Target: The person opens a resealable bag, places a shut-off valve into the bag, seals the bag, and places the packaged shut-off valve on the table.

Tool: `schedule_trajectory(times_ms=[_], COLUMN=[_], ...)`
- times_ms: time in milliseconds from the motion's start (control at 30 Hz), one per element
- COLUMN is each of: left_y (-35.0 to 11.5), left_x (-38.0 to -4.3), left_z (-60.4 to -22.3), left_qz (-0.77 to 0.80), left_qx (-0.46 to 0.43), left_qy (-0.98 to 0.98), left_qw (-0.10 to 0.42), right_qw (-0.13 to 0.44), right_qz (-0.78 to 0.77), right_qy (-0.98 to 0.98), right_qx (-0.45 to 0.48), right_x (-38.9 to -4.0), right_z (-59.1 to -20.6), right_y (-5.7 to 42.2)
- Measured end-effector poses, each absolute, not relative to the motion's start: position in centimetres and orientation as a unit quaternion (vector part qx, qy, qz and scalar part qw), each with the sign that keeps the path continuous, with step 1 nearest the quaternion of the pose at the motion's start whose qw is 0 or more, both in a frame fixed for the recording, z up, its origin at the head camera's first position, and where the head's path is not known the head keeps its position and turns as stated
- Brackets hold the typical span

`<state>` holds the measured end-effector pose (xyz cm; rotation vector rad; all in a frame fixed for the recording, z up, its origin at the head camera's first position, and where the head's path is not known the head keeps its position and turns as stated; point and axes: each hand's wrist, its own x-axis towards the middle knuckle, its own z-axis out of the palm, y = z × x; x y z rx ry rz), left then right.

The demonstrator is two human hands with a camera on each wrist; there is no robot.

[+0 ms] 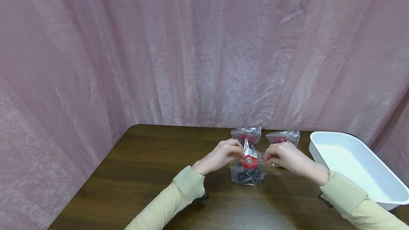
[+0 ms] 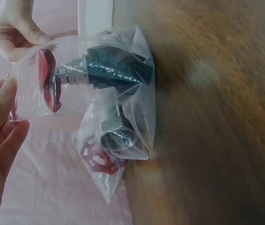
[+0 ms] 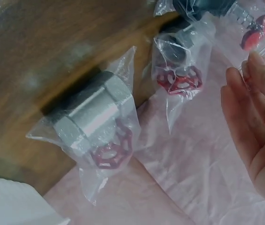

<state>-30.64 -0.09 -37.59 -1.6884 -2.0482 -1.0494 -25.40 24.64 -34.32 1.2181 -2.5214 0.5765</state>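
Note:
A clear plastic bag stands upright on the table, with a dark-bodied valve inside. The valve's red handwheel faces up toward the bag's mouth. My left hand pinches the upper edge of this bag on its left side. Across from it, my right hand pinches the right side of the same edge between thumb and fingers. Just behind is a second bagged valve, silver with a red handwheel. Another bagged silver valve lies behind my right hand.
A white plastic tray sits at the right end of the dark wooden table, beside my right forearm. Pink curtain hangs along the table's back edge and left side.

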Motion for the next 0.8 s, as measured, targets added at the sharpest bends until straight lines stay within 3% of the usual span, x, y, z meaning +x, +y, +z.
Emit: schedule_trajectory(times_ms=[800], left_y=[-0.4], left_x=[-30.3], left_z=[-36.1], left_qz=[-0.352], left_qx=[-0.580], left_qy=[-0.696], left_qw=[0.235], right_qw=[0.217], right_qz=[0.176], right_qy=[-0.854], right_qx=[0.440], right_x=[-25.1], right_z=[-32.2], right_y=[24.3])
